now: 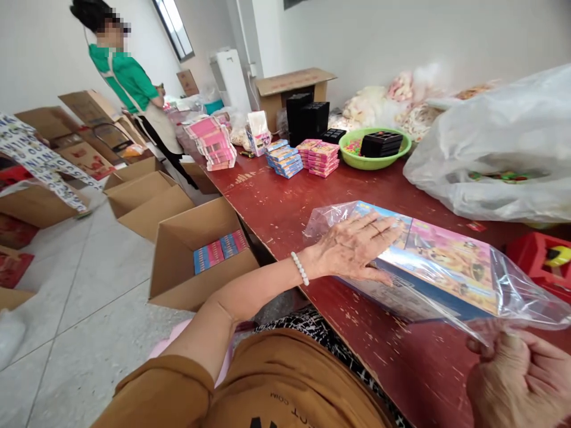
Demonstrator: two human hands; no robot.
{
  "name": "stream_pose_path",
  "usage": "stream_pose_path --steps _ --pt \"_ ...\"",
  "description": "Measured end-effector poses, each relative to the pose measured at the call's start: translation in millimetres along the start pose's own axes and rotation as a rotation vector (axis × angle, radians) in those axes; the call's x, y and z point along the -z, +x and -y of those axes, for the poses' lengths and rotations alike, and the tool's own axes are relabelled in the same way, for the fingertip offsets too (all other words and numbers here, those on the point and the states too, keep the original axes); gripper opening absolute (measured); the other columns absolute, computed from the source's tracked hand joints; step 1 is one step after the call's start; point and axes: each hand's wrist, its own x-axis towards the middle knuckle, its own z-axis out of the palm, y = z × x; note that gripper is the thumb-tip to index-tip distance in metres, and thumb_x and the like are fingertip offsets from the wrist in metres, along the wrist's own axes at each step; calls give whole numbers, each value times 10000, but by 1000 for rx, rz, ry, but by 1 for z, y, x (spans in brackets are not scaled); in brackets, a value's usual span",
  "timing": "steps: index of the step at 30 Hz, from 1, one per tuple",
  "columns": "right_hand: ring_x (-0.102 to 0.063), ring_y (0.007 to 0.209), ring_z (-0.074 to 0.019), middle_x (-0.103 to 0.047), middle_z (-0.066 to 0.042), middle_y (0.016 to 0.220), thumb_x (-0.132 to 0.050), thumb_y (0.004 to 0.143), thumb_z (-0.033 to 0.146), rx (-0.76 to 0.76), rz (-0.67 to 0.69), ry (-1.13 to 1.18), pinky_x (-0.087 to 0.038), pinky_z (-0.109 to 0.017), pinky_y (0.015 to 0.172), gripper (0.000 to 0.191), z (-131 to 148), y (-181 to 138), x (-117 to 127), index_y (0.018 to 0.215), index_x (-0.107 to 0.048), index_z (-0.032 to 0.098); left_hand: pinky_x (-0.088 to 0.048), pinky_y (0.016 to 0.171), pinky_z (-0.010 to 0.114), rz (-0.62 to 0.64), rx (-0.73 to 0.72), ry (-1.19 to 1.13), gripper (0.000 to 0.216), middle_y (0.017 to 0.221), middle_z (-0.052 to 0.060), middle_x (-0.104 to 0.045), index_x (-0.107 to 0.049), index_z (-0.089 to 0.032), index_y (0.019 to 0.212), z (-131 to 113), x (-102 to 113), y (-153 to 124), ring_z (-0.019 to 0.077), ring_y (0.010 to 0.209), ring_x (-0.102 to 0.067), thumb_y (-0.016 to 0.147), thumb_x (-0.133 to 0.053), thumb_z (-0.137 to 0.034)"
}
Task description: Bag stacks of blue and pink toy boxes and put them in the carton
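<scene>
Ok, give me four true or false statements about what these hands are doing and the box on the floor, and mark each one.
The left hand presses flat on a picture box inside a clear plastic bag. True.
The right hand pinches the edge of the bag. True.
The white bead bracelet is on the right wrist. False: it is on the left wrist.
The cardboard box on the floor is empty. False: it holds pink-and-blue packs.

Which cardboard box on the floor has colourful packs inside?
The open carton nearest the left hand, beside the table; it holds blue-and-pink packs, while the cartons behind it show none.
</scene>
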Motion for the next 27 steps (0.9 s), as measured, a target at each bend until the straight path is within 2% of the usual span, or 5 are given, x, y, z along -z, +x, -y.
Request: stream_pose_path --steps 5,10,17,22,27 --pt "-701 944 -469 -645 -106 763 -756 760 711 65 74 -267 -500 -693 877 344 6 10 -21 652 -617 415 -340 1363 476 -5 -43 -93 966 1664 211 -502 -503 -54 1618 6 -8 2 373 1595 -423 942 -711 -711" --pt "-620 1366 -477 -782 -56 1127 -794 762 679 71 170 -52 -437 -677 1236 332 7 7 -52 946 -794 403 -344 1357 441 6 -35 -80 919 1673 178 -503 -511 -88 1619 8 -4 2 333 1585 -441 922 -786 -619" --pt "-712 1117 -337 -753 -124 1085 -704 696 692 66 302 -112 -568 -567 1082 628 -16 47 -59 1132 -710 239 -432 1297 467 -155 5 -246 868 1603 182 -585 -581 -112 1560 1 -6 0 371 1511 -533 839 -891 -482" --pt "-648 834 -219 -645 -68 996 -366 962 590 -34 -94 -326 -598 -426 820 446 -29 83 -5 1152 -543 227 -398 1303 577 -241 9 -401 918 1637 170 -552 -511 -210 1625 14 -29 10 424 1545 -484 815 -904 -392" --pt "-645 1095 -316 -587 -149 1180 -127 1073 587 585 -252 -474 -537 -567 998 603 34 54 -9 1327 -548 239 -392 1303 582 -207 -12 -395 916 1644 179 -540 -507 -218 1620 18 -28 8 424 1549 -480 823 -906 -425"
